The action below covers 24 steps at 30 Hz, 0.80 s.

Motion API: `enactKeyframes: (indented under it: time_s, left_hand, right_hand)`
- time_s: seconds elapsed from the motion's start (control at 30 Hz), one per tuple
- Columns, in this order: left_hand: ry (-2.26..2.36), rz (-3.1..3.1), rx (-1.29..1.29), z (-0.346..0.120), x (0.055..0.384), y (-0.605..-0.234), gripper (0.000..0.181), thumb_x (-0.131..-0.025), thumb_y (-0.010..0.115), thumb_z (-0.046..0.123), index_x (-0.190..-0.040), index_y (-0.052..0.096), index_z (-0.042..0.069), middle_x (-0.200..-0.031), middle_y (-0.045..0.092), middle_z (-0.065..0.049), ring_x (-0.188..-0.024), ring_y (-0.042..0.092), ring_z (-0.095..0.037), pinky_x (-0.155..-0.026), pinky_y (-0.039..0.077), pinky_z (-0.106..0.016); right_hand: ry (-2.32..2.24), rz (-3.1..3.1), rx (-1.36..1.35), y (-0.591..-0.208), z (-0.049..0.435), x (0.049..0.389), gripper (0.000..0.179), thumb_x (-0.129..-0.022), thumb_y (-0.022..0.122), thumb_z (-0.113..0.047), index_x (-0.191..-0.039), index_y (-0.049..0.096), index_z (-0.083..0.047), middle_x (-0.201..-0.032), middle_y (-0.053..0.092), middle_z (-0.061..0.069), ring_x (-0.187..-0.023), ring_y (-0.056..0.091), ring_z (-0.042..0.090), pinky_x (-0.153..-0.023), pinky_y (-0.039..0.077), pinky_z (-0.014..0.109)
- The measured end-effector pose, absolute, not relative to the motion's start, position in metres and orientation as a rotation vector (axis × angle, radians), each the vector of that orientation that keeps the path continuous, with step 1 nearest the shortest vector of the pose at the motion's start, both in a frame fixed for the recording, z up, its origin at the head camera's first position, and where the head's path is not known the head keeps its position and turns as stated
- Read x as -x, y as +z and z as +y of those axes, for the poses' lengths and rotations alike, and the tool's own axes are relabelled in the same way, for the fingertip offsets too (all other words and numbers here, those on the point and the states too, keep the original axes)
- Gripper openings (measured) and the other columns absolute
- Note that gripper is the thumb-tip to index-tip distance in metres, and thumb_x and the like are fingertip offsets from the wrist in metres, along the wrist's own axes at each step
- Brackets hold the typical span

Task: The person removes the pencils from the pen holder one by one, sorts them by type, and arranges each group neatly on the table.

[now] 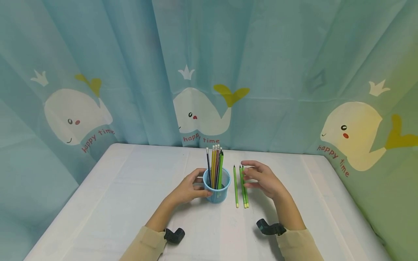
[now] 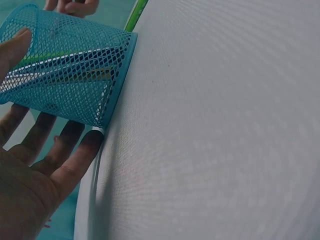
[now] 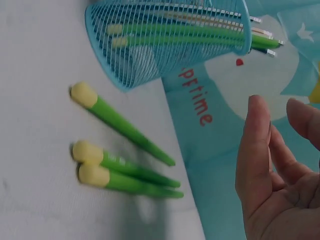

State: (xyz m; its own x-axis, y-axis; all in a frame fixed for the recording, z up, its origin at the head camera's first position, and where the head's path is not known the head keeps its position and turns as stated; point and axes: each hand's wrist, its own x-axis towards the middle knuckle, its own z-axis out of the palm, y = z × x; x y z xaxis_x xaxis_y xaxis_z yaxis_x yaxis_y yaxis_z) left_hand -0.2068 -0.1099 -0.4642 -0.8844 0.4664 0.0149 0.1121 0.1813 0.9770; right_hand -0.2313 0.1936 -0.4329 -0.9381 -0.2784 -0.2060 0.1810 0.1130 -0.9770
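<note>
A light-blue mesh pencil cup (image 1: 219, 197) stands upright on the table, holding several pencils (image 1: 216, 163), among them green ones with dark tips upward and others with white ends upward. My left hand (image 1: 189, 188) holds the cup from its left side, thumb on the near side and fingers round the far side, as the left wrist view also shows with the thumb (image 2: 17, 50) against the mesh. To the right of the cup lie three green pencils (image 1: 236, 186) with pale yellow ends toward me. My right hand (image 1: 263, 180) hovers over the two right-hand pencils, fingers loosely bent with nothing between them.
The white-covered table (image 1: 98, 203) reaches back to a blue-green curtain (image 1: 277, 54) printed with whales. Each wrist carries a black camera mount (image 1: 174, 235) near the sleeve cuff.
</note>
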Motion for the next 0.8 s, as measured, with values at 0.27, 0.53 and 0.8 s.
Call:
enactKeyframes:
  time_s: [0.27, 0.53, 0.8]
  left_hand:
    - [1.767, 2.16, -0.574, -0.11, 0.208, -0.465, 0.073, -0.083, 0.081, 0.011, -0.144, 0.042, 0.006, -0.142, 0.049, -0.017, -0.128, 0.054, -0.036, -0.101, 0.054, -0.041]
    - [1.771, 2.16, -0.538, -0.108, 0.208, -0.462, 0.074, -0.082, 0.083, 0.012, -0.144, 0.043, 0.008, -0.142, 0.05, -0.016, -0.128, 0.054, -0.036, -0.101, 0.054, -0.042]
    - [1.771, 2.157, -0.535, -0.109, 0.206, -0.461, 0.073, -0.083, 0.082, 0.012, -0.144, 0.043, 0.007, -0.143, 0.05, -0.015, -0.128, 0.054, -0.036, -0.1, 0.054, -0.042]
  right_hand:
    - [-1.935, 1.956, 0.204, -0.423, 0.177, 0.226, 0.049, -0.1, 0.061, -0.02, -0.142, 0.046, -0.002, -0.112, 0.061, 0.015, -0.092, 0.063, 0.021, -0.077, 0.063, 0.037]
    - [-1.908, 2.031, 0.269, -0.416, 0.158, 0.227, 0.043, -0.1, 0.061, -0.021, -0.138, 0.051, -0.004, -0.106, 0.062, 0.011, -0.094, 0.064, 0.025, -0.073, 0.063, 0.036]
    - [-1.867, 2.176, 0.264, -0.405, 0.137, 0.232, 0.04, -0.097, 0.063, -0.018, -0.134, 0.056, -0.004, -0.107, 0.061, 0.02, -0.091, 0.064, 0.028, -0.065, 0.062, 0.031]
